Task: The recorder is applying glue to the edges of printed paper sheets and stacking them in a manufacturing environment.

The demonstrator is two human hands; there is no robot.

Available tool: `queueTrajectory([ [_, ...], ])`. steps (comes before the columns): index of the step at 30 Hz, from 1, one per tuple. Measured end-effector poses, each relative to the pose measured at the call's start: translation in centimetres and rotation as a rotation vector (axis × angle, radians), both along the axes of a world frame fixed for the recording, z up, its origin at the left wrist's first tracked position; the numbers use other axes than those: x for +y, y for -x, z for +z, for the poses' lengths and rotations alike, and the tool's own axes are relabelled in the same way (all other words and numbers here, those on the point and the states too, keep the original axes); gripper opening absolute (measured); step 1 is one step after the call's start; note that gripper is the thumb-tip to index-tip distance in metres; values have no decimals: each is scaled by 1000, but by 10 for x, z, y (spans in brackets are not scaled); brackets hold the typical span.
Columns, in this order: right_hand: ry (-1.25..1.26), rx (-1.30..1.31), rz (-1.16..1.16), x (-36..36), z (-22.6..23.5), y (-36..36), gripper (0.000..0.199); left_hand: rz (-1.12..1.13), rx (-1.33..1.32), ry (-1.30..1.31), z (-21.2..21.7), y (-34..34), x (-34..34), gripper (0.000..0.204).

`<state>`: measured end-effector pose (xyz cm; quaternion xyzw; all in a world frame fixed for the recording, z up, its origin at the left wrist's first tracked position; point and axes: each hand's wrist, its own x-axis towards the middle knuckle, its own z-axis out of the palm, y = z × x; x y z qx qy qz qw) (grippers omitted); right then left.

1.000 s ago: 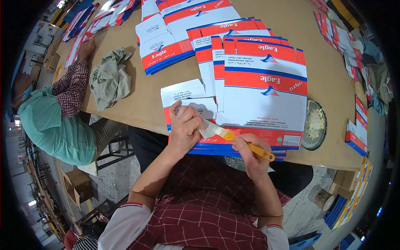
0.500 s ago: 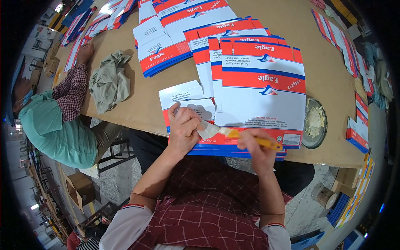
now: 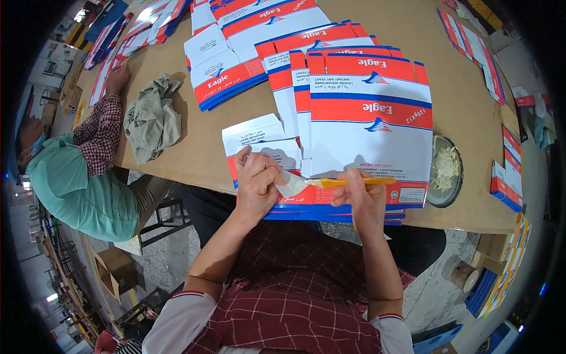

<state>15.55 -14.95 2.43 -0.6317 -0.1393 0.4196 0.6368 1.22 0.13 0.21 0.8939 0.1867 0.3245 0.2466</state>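
Note:
My left hand (image 3: 257, 184) is closed on a small whitish translucent piece of film or paper (image 3: 291, 185), which sticks out past the fingers. In my right hand (image 3: 361, 199) is a paintbrush (image 3: 378, 181) with a yellow handle, its bristle end at the piece's edge. Both hands are over the near edge of a fanned stack of flat red, white and blue printed cartons (image 3: 368, 144). A carton with a white flap (image 3: 253, 131) lies by my left fingers. Right of the stack stands a round dish (image 3: 440, 201) with pale, lumpy paste (image 3: 446, 168).
A crumpled grey-green cloth (image 3: 152, 121) lies on the brown table (image 3: 236, 9) to the left. More flat cartons are at the far left (image 3: 156, 20) and right edge (image 3: 471, 50). A co-worker in a green top (image 3: 82, 177) sits at the left.
The brush has swung from slanting down to the right to nearly level. My right hand has turned, and its fingers show more clearly around the handle. My left hand has barely moved.

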Motion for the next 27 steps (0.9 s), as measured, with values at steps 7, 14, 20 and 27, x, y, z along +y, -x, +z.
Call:
queueTrajectory([
  [7, 17, -96, -10, 4, 4, 3, 36, -4, -5, 14, 0, 0, -1, 26],
  [14, -90, -143, -80, 0, 3, -9, 35, 0, 3, 8, -1, 1, 1, 27],
  [20, -138, 7, -47, 0, -3, -12, 25, -4, -7, 19, -2, -1, 1, 28],
  [27, -102, -358, 175, -4, 5, -19, 19, 0, 6, 15, 0, 0, 0, 28],
])
